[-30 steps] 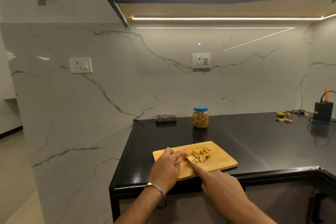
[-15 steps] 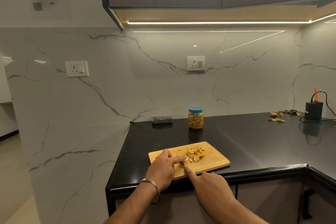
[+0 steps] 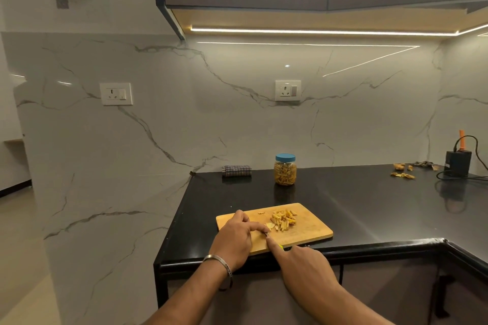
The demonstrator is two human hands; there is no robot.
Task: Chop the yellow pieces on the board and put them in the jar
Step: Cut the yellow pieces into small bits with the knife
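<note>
Against the frame 1 second back, both hands sit nearer the board's near-left corner, and the pile of yellow pieces looks unchanged. Chopping seems ongoing, none moved yet. The left hand curls onto the wooden board, fingertips pinning 1 pale piece at the pile's near-left edge. The right hand grips a yellow-handled knife, forefinger along it — blade barely visible. The jar stands far behind, lid on, part-filled.
</note>
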